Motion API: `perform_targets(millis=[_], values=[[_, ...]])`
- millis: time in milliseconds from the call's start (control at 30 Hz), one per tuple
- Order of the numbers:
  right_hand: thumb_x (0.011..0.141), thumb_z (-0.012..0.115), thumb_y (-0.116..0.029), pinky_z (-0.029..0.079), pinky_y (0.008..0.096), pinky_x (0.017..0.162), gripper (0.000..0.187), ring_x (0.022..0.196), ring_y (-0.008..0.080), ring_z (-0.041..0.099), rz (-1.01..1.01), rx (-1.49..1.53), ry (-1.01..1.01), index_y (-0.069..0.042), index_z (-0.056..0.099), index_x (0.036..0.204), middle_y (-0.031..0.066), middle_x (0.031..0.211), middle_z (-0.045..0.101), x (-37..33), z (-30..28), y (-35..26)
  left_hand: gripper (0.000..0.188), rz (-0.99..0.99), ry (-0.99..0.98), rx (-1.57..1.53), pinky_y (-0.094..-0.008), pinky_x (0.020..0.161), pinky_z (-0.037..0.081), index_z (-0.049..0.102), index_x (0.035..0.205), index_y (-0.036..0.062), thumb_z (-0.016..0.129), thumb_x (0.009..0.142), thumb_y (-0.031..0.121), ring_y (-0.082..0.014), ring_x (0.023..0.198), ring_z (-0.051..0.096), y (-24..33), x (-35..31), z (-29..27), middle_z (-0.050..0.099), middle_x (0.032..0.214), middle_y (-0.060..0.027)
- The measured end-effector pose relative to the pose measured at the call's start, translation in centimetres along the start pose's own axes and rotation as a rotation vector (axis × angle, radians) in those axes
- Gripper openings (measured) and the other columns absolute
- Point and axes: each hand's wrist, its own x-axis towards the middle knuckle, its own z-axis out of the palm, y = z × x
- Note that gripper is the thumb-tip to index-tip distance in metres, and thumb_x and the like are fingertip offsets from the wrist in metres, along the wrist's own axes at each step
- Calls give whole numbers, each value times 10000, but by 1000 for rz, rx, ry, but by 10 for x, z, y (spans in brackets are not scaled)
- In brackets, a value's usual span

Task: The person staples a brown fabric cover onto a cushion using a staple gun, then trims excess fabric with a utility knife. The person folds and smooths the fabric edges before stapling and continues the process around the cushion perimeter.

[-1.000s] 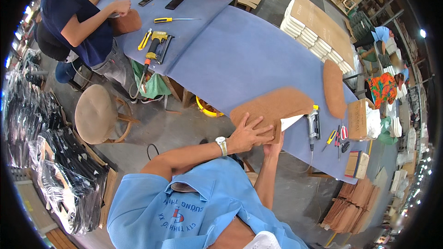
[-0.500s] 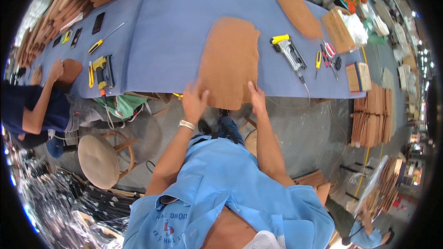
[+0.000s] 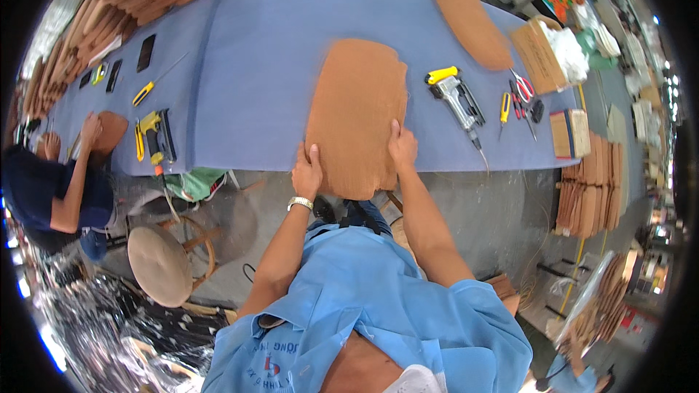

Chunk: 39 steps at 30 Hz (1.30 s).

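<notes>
A brown fabric-covered panel [image 3: 357, 116], long with rounded far corners, lies on the blue-covered table with its near end jutting past the front edge. My left hand [image 3: 307, 172] is closed on the panel's left edge near that end, thumb on top. On the opposite side, my right hand [image 3: 402, 147] holds the right edge, also with the thumb above. The fingers beneath the panel are hidden. To the right of it lies a silver staple gun [image 3: 457, 102] with a yellow handle end, its air hose running off the table's front.
A second brown panel [image 3: 472, 23] lies at the far right, near a cardboard box [image 3: 539, 54]. Scissors [image 3: 523, 87] and a yellow screwdriver [image 3: 504, 108] are at right. On the left, a co-worker's hand [image 3: 91, 129] touches a brown piece, near another staple gun [image 3: 154, 137]. A round stool [image 3: 159, 266] stands below.
My left hand, blurred at the panel's near left corner before, now grips its left edge. The panel has shifted slightly toward me, and the whole view has moved a little.
</notes>
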Motion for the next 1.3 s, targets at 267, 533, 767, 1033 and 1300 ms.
perform_targets(millis=[267, 533, 767, 1033, 1300], values=[[1100, 423, -456, 526, 498, 955, 562, 1095, 443, 691, -90, 294, -24, 12, 717, 1202, 285, 1130, 734, 37, 30, 15, 698, -60, -244, -279, -436, 1041, 520, 583, 1415, -39, 688, 979, 496, -398, 1204, 679, 25, 5, -31, 689, 1299, -281], [1078, 523, -429, 484, 409, 1057, 645, 1259, 303, 617, -138, 543, -448, 71, 486, 1486, 238, 1428, 598, 100, 15, -59, 716, 275, 175, -172, -462, 872, 592, 573, 1429, -22, 805, 854, 337, -384, 1011, 745, 130, -29, -82, 735, 1156, -256], [1069, 522, -475, 350, 427, 1211, 788, 1487, 370, 419, -355, 482, -375, 39, 287, 1619, 256, 1651, 352, 118, 3, -149, 996, 178, 2, 188, -525, 883, 585, 230, 1627, -17, 767, 862, 325, -476, 991, 704, 157, -42, -29, 612, 1346, -300], [1090, 382, -596, 176, 405, 1293, 889, 1609, 316, 149, -477, 706, -459, 13, 84, 1666, 194, 1748, 111, 148, 4, -216, 935, 481, -86, -237, -482, 1270, 260, 95, 1658, -14, 605, 1022, 445, -447, 1574, 206, 189, 49, -10, 148, 1696, -325], [1106, 343, -588, 179, 413, 1299, 829, 1608, 290, 158, -238, 1008, -596, -72, 55, 1687, 126, 1760, 85, 193, -1, -218, 754, 526, -245, -377, -464, 1308, 84, 183, 1651, -15, 333, 1118, 497, -373, 1620, 69, 239, 166, 28, 100, 1731, -261]])
